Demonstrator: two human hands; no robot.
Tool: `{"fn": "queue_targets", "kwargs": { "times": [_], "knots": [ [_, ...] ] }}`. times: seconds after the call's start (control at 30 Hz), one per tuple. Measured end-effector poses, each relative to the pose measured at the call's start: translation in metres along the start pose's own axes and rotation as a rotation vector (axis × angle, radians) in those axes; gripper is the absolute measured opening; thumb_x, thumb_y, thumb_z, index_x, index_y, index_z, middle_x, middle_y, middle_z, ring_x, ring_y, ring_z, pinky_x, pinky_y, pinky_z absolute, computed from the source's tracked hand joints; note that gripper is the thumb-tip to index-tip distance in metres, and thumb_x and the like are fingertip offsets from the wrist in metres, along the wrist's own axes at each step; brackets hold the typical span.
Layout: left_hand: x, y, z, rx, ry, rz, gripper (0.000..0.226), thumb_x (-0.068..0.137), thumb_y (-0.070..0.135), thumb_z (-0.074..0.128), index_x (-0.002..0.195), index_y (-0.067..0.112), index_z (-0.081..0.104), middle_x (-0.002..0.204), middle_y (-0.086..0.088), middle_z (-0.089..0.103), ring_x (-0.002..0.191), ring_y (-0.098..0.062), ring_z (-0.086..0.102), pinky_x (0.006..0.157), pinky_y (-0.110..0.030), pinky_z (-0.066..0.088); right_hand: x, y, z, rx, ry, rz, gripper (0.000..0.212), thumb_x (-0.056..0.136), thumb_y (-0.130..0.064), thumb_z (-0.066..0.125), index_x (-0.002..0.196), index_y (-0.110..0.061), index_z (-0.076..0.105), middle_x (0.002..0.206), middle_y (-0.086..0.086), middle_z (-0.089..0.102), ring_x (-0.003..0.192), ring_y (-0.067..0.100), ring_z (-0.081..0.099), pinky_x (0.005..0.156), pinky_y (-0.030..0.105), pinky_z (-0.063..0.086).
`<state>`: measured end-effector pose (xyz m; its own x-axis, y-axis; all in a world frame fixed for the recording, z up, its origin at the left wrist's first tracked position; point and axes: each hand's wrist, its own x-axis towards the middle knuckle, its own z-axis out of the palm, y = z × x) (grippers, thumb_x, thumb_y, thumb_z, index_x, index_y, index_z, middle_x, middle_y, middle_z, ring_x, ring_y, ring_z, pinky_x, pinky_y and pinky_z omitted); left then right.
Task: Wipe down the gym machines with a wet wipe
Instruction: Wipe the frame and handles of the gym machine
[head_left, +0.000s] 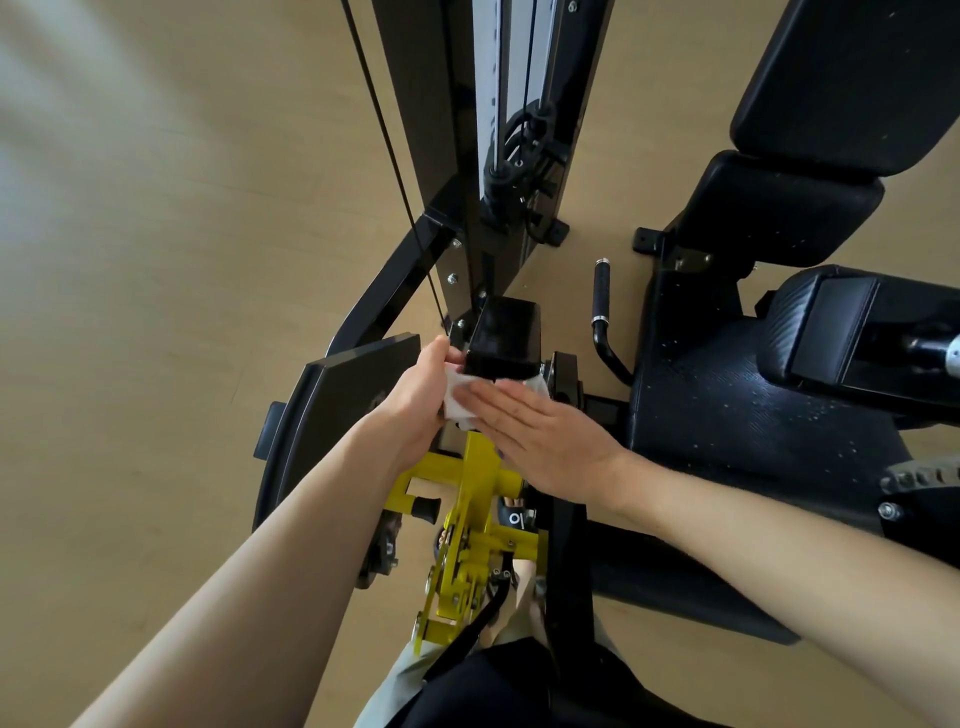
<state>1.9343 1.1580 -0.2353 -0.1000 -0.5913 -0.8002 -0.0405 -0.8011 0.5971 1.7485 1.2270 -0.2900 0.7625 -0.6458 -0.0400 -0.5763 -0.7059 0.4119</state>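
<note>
A white wet wipe (457, 397) lies against the near side of a black block-shaped part (505, 338) of the gym machine. My left hand (423, 395) grips the wipe's left edge beside the block. With straight fingers, my right hand (540, 428) presses flat on the wipe from the right. A corner of the wipe shows past my right fingertips at the block's lower right. Below both hands sits the machine's yellow lever frame (475, 519).
The black seat (737, 415) and back pads (852, 88) stand to the right, with a black handle (602, 296) between seat and block. A black curved plate (332, 415) is on the left. The weight-stack column (514, 104) rises ahead. Wooden floor (182, 260) spreads left.
</note>
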Motion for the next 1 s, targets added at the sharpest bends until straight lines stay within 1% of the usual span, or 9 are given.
{"fn": "queue_targets", "kwargs": {
  "times": [0.1, 0.23, 0.33, 0.5, 0.67, 0.77, 0.83, 0.93, 1.0],
  "knots": [
    [-0.001, 0.002, 0.004, 0.006, 0.026, 0.003, 0.033, 0.106, 0.041, 0.039, 0.087, 0.019, 0.055, 0.086, -0.003, 0.058, 0.078, -0.017, 0.056, 0.073, -0.034, 0.047, -0.008, -0.02, 0.0, -0.02, -0.094, -0.046, 0.066, 0.107, -0.023, 0.023, 0.156, 0.008, -0.01, 0.163, 0.029, -0.022, 0.153, 0.042, -0.017, 0.127, 0.047, -0.001],
    [-0.001, -0.002, 0.003, 0.17, -0.008, 0.059, 0.034, 0.107, 0.046, 0.037, 0.124, 0.019, 0.051, 0.114, -0.004, 0.059, 0.107, -0.019, 0.058, 0.098, -0.042, 0.048, -0.016, -0.026, 0.0, -0.105, -0.093, -0.109, 0.067, 0.1, -0.008, 0.026, 0.157, 0.007, -0.008, 0.163, 0.027, -0.024, 0.152, 0.04, -0.019, 0.123, 0.049, -0.009],
    [-0.002, -0.002, 0.003, 0.239, -0.01, 0.086, 0.038, 0.104, 0.05, 0.039, 0.133, 0.025, 0.044, 0.122, -0.004, 0.057, 0.117, -0.024, 0.056, 0.11, -0.053, 0.043, -0.01, -0.01, -0.005, -0.117, -0.14, -0.147, 0.067, 0.092, 0.003, 0.011, 0.154, 0.006, -0.014, 0.161, 0.027, -0.029, 0.15, 0.039, -0.024, 0.121, 0.048, -0.012],
    [-0.005, 0.001, 0.005, 0.165, 0.017, 0.052, 0.048, 0.104, 0.052, 0.037, 0.138, 0.02, 0.047, 0.127, -0.014, 0.059, 0.114, -0.028, 0.062, 0.104, -0.051, 0.05, -0.003, 0.017, -0.007, -0.053, -0.076, -0.093, 0.058, 0.103, -0.014, 0.001, 0.158, 0.002, -0.011, 0.167, 0.023, -0.014, 0.155, 0.034, -0.01, 0.127, 0.043, 0.001],
    [-0.011, 0.0, 0.008, 0.079, 0.061, 0.029, 0.063, 0.101, 0.063, 0.035, 0.145, 0.019, 0.047, 0.13, -0.013, 0.064, 0.118, -0.027, 0.064, 0.109, -0.048, 0.046, 0.011, 0.021, -0.006, 0.043, 0.031, 0.087, 0.059, 0.11, -0.026, 0.014, 0.16, 0.0, -0.001, 0.169, 0.022, -0.001, 0.157, 0.035, 0.003, 0.128, 0.045, 0.012],
    [-0.015, 0.005, 0.012, 0.063, 0.066, 0.047, 0.055, 0.106, 0.059, 0.028, 0.123, 0.018, 0.06, 0.119, -0.011, 0.07, 0.113, -0.025, 0.066, 0.107, -0.044, 0.048, 0.029, 0.022, -0.01, 0.405, 0.091, 0.354, 0.058, 0.11, -0.027, 0.026, 0.161, -0.001, 0.015, 0.158, 0.022, 0.034, 0.146, 0.035, 0.035, 0.124, 0.044, 0.027],
    [-0.017, 0.007, 0.015, 0.114, 0.086, 0.048, 0.065, 0.102, 0.066, 0.026, 0.126, 0.014, 0.057, 0.121, -0.011, 0.068, 0.114, -0.024, 0.065, 0.107, -0.044, 0.047, 0.039, 0.023, -0.014, 0.765, 0.204, 0.614, 0.05, 0.109, -0.027, 0.034, 0.152, -0.002, 0.04, 0.134, 0.015, 0.056, 0.122, 0.026, 0.054, 0.108, 0.038, 0.047],
    [-0.01, 0.004, 0.019, 0.176, 0.063, 0.053, 0.092, 0.078, 0.084, 0.034, 0.153, 0.031, 0.03, 0.153, -0.006, 0.044, 0.137, -0.026, 0.046, 0.115, -0.053, 0.037, 0.05, 0.027, -0.025, 1.138, 0.182, 0.82, 0.043, 0.109, -0.025, 0.036, 0.141, -0.003, 0.056, 0.135, 0.011, 0.061, 0.125, 0.023, 0.054, 0.105, 0.04, 0.048],
    [-0.007, 0.005, 0.023, 0.225, 0.083, 0.079, 0.08, 0.087, 0.075, 0.034, 0.153, 0.031, 0.024, 0.152, -0.003, 0.038, 0.138, -0.026, 0.041, 0.115, -0.054, 0.036, 0.053, 0.037, -0.031, 1.27, 0.039, 0.907, 0.044, 0.11, -0.024, 0.033, 0.146, -0.006, 0.053, 0.148, 0.01, 0.053, 0.139, 0.022, 0.044, 0.114, 0.034, 0.036]
  ]
}}
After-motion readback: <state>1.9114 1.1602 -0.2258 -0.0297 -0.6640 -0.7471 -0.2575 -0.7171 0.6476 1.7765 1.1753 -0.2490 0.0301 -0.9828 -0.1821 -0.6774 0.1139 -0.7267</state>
